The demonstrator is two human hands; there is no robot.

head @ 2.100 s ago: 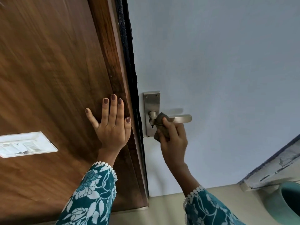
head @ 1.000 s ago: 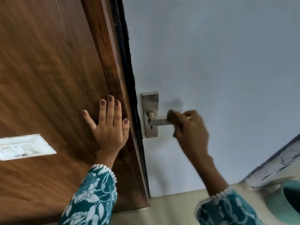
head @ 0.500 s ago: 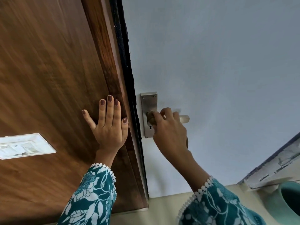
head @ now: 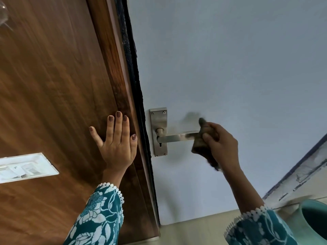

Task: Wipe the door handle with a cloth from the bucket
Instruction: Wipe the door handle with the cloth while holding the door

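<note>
Cloth [head: 203, 138] sits bunched in my right hand [head: 222, 144], wrapped over the free end of the handle [head: 177, 137], the end farthest from the backplate [head: 158, 132] near the door's [head: 230, 68] left edge. My right fingers [head: 208, 138] are curled and pressed together, pinching the cloth against the lever; a loose tail hangs below the fist. My left hand [head: 116, 144] lies flat on the wooden frame [head: 53, 85], fingers straight and close together, thumb spread out to the side, holding nothing. I judge the cloth to be soft and limp, probably damp from the bucket [head: 313, 221] at the lower right corner of the view, so it will mould round the bar but can slide off the smooth metal if I slacken. The handle looks stiff and slick, and I expect it to dip if I lean on its tip. Best hold, I think, is as shown: cloth folded round the bar, thumb under, fingers over, squeezing lightly. The stretch nearer the backplate is bare, and I cannot tell whether it is clean.
</note>
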